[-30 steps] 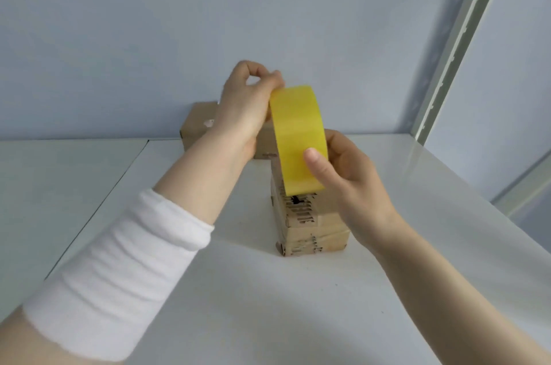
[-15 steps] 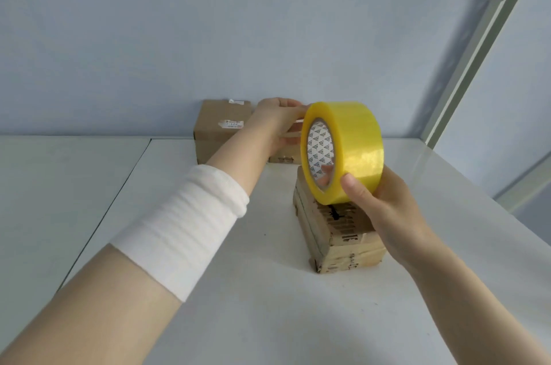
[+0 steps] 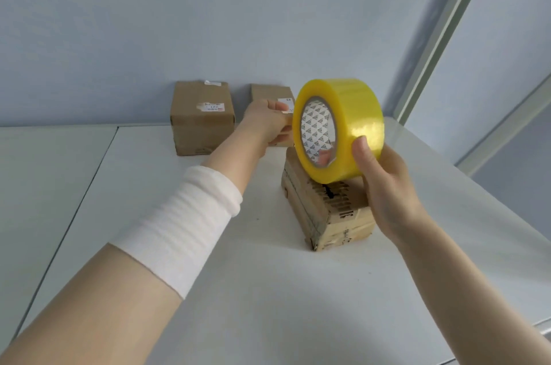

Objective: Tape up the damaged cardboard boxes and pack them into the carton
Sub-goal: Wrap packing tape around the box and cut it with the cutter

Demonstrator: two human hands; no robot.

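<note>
My right hand [image 3: 384, 186] grips a yellow roll of packing tape [image 3: 351, 114] and holds it upright just above a damaged cardboard box [image 3: 328, 215]. That box lies on the white table [image 3: 268, 290], its torn, crumpled top facing up under the roll. My left hand [image 3: 265, 123] reaches past the roll's far side with curled fingers that pinch the tape's free end; the fingertips are partly hidden by the roll.
Two intact brown boxes stand against the back wall: a labelled one [image 3: 202, 120] at the left and another [image 3: 268, 93] partly behind my left hand. A metal shelf post [image 3: 441, 37] rises at the right. The table's right edge [image 3: 507, 215] is close.
The roll has turned so its core faces me and has shifted right. My left hand moved from the top of the roll down and back, away from it. The view dropped slightly.
</note>
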